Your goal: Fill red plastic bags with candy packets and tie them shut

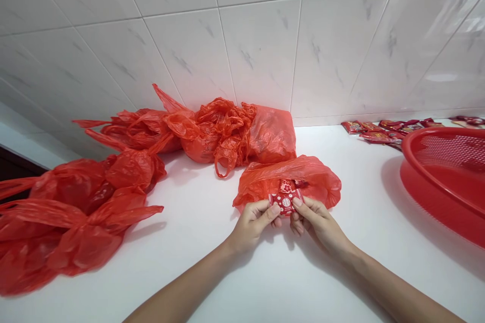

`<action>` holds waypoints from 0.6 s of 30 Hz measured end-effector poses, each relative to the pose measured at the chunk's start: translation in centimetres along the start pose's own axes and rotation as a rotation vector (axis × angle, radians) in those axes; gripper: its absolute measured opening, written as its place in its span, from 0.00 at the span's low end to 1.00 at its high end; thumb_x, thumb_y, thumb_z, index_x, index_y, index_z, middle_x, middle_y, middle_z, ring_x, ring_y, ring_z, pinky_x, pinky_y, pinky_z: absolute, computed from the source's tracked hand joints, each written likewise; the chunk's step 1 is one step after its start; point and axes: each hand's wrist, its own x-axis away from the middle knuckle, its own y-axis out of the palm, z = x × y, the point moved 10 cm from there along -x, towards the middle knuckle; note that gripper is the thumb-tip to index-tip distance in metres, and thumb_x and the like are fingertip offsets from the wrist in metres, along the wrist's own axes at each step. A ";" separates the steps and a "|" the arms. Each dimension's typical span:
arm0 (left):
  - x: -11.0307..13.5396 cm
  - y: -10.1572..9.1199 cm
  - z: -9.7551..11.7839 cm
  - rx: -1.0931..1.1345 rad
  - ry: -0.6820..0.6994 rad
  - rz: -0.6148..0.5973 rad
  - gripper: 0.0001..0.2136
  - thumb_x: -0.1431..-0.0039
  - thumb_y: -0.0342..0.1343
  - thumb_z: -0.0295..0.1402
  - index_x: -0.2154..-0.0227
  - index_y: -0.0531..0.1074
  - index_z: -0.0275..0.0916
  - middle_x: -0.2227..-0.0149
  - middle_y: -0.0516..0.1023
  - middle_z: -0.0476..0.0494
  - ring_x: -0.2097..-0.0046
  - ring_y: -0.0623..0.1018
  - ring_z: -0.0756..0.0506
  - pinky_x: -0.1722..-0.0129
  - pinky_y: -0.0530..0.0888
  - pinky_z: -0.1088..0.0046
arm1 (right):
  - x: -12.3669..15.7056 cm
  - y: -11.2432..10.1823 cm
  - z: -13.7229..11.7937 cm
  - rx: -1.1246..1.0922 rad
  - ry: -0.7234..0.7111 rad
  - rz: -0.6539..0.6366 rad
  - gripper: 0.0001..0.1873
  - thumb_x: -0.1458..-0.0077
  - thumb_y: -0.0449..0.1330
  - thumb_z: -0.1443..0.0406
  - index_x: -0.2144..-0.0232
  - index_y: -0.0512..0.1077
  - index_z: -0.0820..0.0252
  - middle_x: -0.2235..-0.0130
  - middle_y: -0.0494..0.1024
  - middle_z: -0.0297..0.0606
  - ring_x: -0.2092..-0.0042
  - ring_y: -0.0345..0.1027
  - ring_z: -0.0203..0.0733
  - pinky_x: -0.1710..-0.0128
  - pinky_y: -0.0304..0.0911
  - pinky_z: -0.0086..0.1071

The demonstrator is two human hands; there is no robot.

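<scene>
Between my two hands is a small red packet (287,203) with white dots and a round white emblem. My left hand (257,219) pinches its left end between thumb and fingers. At the right end, my right hand (316,219) grips it the same way. Just behind the packet lies an open red plastic bag (322,176) on the white table. In its mouth a red and white patterned packet (287,185) shows; the rest of the bag's contents are mostly hidden.
Several tied red plastic bags (200,136) stand along the tiled wall, and more bags (87,232) lie at the left. A red mesh basket (420,171) sits at the right. Behind it, several small red packets (379,136) are spread by the wall.
</scene>
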 end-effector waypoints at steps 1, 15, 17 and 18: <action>0.0 0.1 -0.1 0.006 0.003 -0.008 0.24 0.43 0.60 0.54 0.78 0.73 0.36 0.75 0.73 0.45 0.70 0.72 0.48 0.68 0.69 0.72 | 0.0 0.0 0.3 -0.038 0.016 -0.005 0.26 0.42 0.62 0.44 0.77 0.68 0.59 0.80 0.67 0.30 0.78 0.57 0.33 0.72 0.58 0.32; 0.9 1.7 1.2 -0.574 0.262 -0.147 0.16 0.32 0.51 0.42 0.65 0.81 0.39 0.68 0.79 0.42 0.64 0.75 0.44 0.59 0.69 0.67 | -0.5 -2.5 0.8 -0.096 0.156 0.118 0.29 0.45 0.63 0.42 0.58 0.74 0.61 0.70 0.79 0.38 0.74 0.70 0.38 0.70 0.69 0.35; 1.1 2.4 1.1 -0.699 0.320 -0.176 0.14 0.32 0.51 0.37 0.65 0.81 0.40 0.69 0.79 0.43 0.64 0.74 0.44 0.58 0.69 0.66 | -0.5 -2.7 1.1 -0.033 0.198 0.095 0.30 0.46 0.66 0.45 0.51 0.71 0.60 0.65 0.81 0.39 0.73 0.72 0.38 0.69 0.68 0.34; 1.2 2.6 1.0 -0.745 0.343 -0.181 0.12 0.33 0.51 0.34 0.65 0.80 0.40 0.68 0.79 0.43 0.64 0.74 0.44 0.57 0.68 0.66 | -0.5 -2.8 1.0 0.030 0.187 0.090 0.29 0.47 0.67 0.47 0.50 0.71 0.60 0.66 0.81 0.38 0.73 0.73 0.38 0.70 0.68 0.34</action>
